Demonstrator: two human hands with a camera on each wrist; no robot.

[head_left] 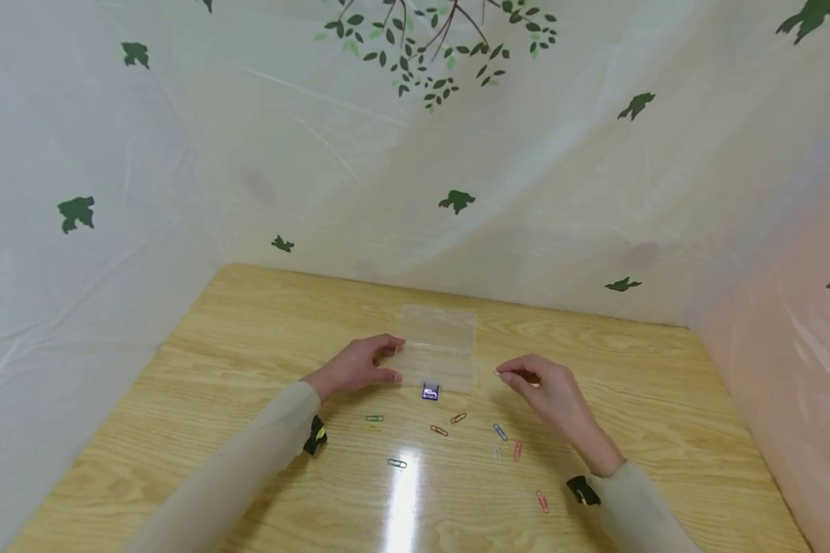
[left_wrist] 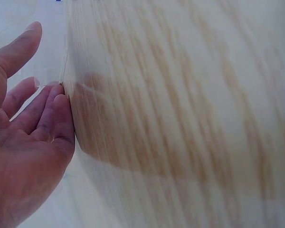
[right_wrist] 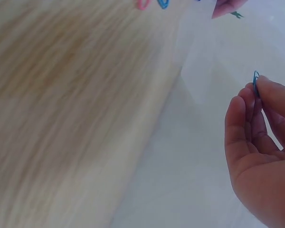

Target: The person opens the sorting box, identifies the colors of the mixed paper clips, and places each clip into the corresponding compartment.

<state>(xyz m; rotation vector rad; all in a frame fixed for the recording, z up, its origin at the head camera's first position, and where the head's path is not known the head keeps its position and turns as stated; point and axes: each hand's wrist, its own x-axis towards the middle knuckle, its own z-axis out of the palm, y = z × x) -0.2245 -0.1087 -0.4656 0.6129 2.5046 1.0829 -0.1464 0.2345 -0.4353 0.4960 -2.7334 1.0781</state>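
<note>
A clear plastic box (head_left: 437, 369) lies with its lid folded back on the table. My left hand (head_left: 356, 365) is at its left side, fingertips touching the edge and thumb held apart from the other fingers. In the left wrist view, the left hand (left_wrist: 31, 128) has loosely bent fingers against the clear edge. To the right of the box, my right hand (head_left: 549, 392) pinches a small paper clip (right_wrist: 255, 80) between thumb and fingers, above the table. That clip looks blue in the right wrist view. A small purple-blue square (head_left: 430, 392) sits at the box's front edge.
Several loose paper clips lie in front of the box, among them a green clip (head_left: 374, 418), a red clip (head_left: 439, 430), a blue clip (head_left: 501, 432) and a pink clip (head_left: 542, 501). Behind the wooden table (head_left: 283, 307) hangs a pale curtain (head_left: 360, 230) with leaf prints.
</note>
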